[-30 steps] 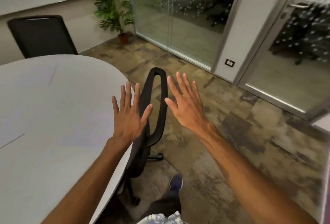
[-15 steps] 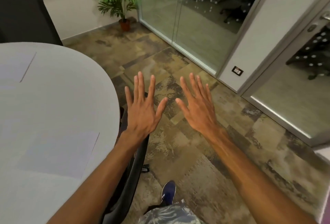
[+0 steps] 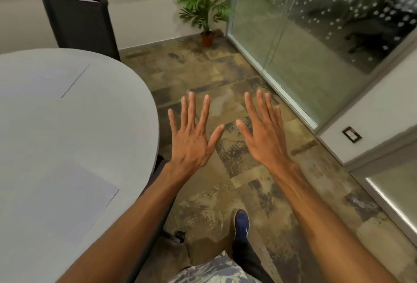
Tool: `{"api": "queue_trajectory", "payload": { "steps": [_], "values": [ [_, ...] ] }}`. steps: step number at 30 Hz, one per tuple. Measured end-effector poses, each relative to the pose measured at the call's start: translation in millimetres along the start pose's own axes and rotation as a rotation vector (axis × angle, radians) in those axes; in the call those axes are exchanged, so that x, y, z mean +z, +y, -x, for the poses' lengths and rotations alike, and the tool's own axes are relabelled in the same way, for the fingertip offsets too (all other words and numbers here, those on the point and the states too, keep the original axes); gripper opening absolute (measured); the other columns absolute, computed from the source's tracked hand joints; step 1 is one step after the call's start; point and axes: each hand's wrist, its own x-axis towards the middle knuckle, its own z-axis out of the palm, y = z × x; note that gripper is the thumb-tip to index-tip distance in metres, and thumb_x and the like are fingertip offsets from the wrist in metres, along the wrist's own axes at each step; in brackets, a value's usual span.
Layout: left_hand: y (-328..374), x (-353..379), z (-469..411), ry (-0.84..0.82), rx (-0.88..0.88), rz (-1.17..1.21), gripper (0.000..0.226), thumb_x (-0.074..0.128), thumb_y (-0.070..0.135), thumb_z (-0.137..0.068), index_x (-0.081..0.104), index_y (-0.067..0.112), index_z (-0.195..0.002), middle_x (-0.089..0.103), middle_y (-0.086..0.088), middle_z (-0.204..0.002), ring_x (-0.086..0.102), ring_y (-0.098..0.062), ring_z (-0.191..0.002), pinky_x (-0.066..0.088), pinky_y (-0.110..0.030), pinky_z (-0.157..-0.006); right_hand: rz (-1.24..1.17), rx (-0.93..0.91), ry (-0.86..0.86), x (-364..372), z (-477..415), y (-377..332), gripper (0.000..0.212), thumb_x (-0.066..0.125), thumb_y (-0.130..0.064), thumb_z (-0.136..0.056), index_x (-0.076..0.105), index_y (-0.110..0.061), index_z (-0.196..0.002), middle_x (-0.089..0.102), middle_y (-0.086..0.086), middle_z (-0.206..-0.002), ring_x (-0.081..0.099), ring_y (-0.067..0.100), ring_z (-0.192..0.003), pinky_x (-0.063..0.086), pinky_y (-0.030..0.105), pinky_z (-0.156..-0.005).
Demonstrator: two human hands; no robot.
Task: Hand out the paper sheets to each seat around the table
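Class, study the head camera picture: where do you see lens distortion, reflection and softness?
Head view: wide-angle bending curves the wall line at the top and the glass partition; the glass carries greenish reflections and a dot pattern; both open hands, left hand and right hand, look fairly sharp; paper sheets barely stand out against the pale table.

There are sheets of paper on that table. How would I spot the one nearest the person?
Start at the big pale round table on the left. Two paper sheets lie on it: one far off, near the black chair, and the nearer sheet by the table's edge, just left of the person's left forearm. Unlike its neighbour, it sits low in the view, its corner pointing toward that arm.
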Motion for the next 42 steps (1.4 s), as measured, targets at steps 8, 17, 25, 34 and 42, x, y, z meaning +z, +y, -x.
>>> {"api": "queue_trajectory", "payload": {
  "steps": [8,17,25,34,42],
  "values": [
    [11,21,-95,0.097,-0.199,0.025,0.077,0.013,0.074,-0.097,-0.013,0.037,-0.159,-0.020,-0.002,-0.169,-0.018,-0.021,-0.155,-0.004,-0.058,-0.124,-0.076,-0.194,-0.093,18,-123,46,0.070,0.037,-0.053,-0.105,0.002,-0.031,-0.161,-0.003,0.005,-0.170,-0.006,0.022,-0.157,0.007,0.054,-0.125],
    [-25,39,-187,0.160,-0.381,-0.042,0.075,0.015,0.071,-0.098,-0.017,0.037,-0.158,-0.022,-0.001,-0.168,-0.023,-0.018,-0.154,-0.008,-0.057,-0.124,-0.148,-0.339,-0.138,58,-246,62,0.069,0.032,-0.055,-0.104,0.000,-0.032,-0.161,-0.004,0.003,-0.170,-0.009,0.019,-0.156,0.006,0.053,-0.126],
    [-107,60,-317,0.196,-0.428,-0.043,0.077,0.018,0.071,-0.098,-0.014,0.037,-0.159,-0.023,0.000,-0.168,-0.024,-0.018,-0.153,-0.016,-0.055,-0.122,-0.149,-0.403,-0.180,124,-396,44,0.070,0.033,-0.054,-0.105,-0.001,-0.032,-0.161,-0.006,0.002,-0.170,-0.010,0.019,-0.156,0.005,0.052,-0.126],
    [-202,56,-459,0.112,-0.434,-0.039,0.078,0.012,0.074,-0.095,-0.016,0.037,-0.158,-0.027,-0.001,-0.166,-0.026,-0.021,-0.153,-0.022,-0.053,-0.119,-0.157,-0.423,-0.208,183,-553,-3,0.071,0.034,-0.054,-0.104,-0.003,-0.032,-0.161,-0.007,0.003,-0.170,-0.010,0.019,-0.156,0.004,0.052,-0.126],
    [-272,55,-542,0.122,-0.482,-0.093,0.074,0.015,0.067,-0.099,-0.014,0.035,-0.159,-0.025,-0.002,-0.167,-0.025,-0.021,-0.153,-0.024,-0.056,-0.118,-0.181,-0.463,-0.220,233,-670,-34,0.069,0.033,-0.055,-0.104,0.003,-0.032,-0.161,-0.004,0.006,-0.170,-0.007,0.023,-0.157,0.005,0.052,-0.126]
  ]
}}
